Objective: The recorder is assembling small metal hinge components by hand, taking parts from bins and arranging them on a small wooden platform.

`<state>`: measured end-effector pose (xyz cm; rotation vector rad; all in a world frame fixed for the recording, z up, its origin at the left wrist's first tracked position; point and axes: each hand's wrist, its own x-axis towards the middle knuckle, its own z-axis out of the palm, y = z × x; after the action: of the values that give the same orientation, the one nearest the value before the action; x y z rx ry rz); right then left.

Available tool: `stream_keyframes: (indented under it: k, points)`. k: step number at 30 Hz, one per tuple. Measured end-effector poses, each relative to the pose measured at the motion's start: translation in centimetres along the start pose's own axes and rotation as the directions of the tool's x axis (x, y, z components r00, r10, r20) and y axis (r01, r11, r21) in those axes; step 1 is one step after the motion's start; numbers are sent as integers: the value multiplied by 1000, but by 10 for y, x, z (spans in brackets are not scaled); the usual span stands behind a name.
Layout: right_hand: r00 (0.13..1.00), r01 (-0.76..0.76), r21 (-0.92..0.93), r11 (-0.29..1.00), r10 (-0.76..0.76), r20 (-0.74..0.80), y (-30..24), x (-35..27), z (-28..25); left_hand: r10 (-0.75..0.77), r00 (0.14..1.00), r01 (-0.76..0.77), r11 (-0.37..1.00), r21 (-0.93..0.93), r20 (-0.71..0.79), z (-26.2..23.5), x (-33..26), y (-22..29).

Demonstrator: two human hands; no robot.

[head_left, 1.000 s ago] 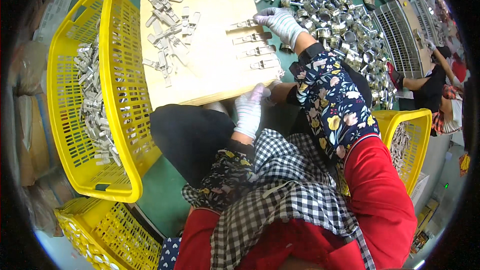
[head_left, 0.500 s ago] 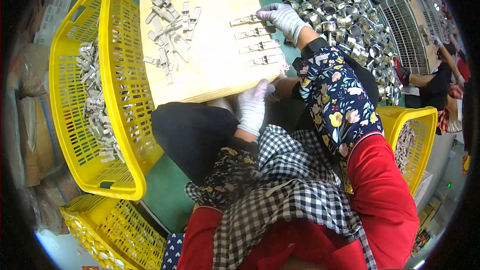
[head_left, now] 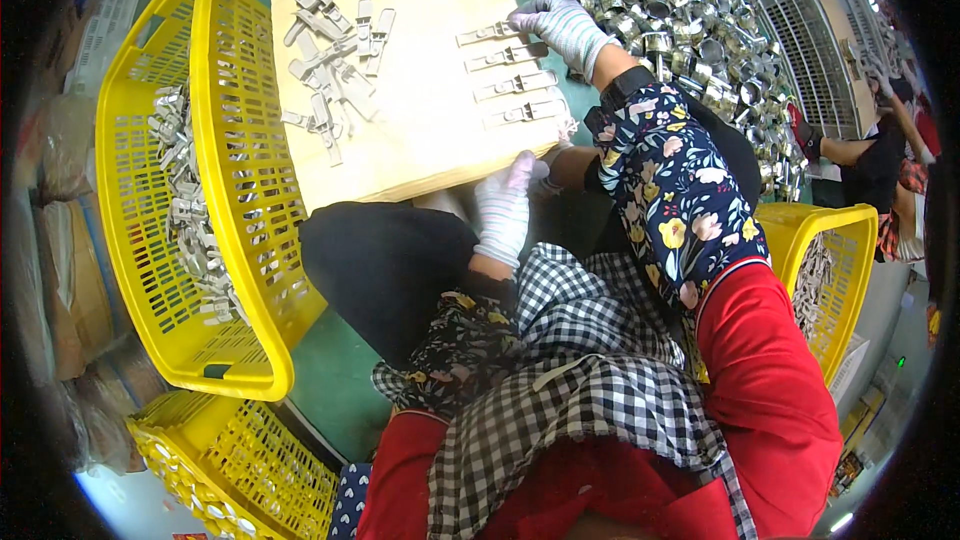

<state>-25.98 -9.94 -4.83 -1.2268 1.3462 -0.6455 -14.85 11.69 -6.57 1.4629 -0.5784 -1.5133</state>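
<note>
A stack of pale yellow sheets (head_left: 430,140) lies in front of me, with a loose heap of metal clips (head_left: 335,60) on its left part. Along its right edge several more clips lie in a row, one above another. My right hand (head_left: 568,30), in a striped white glove, has its fingers closed at the right end of the farthest clip (head_left: 488,33) in that row. At the near edge of the stack is my left hand (head_left: 503,210), gloved alike, thumb up and fingers drawn together. Whatever it may hold is hidden.
A tall yellow basket (head_left: 205,190) with more clips stands at the left, stacked yellow baskets (head_left: 250,460) below it. Round metal parts with stems (head_left: 690,35) cover the far right. Another yellow basket (head_left: 850,290) stands right of me. Another person's arm (head_left: 905,120) shows beyond.
The view has shifted slightly, and the stack appears a little further left and up. My right hand stays at the farthest clip, its fingers now more bent. The left hand holds its place.
</note>
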Motion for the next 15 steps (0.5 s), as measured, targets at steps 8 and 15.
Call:
stream_keyframes:
  k: [8, 15]
  points:
    - [989, 114, -219, 969, -131, -64, 5, 5, -1, -3, 1000, 2, 998, -58, -16, 5, 0, 1]
    - [775, 187, -917, 353, -627, -83, -47, -43, 22, 36, 999, -36, 999, -20, -18, -3, 6, -11]
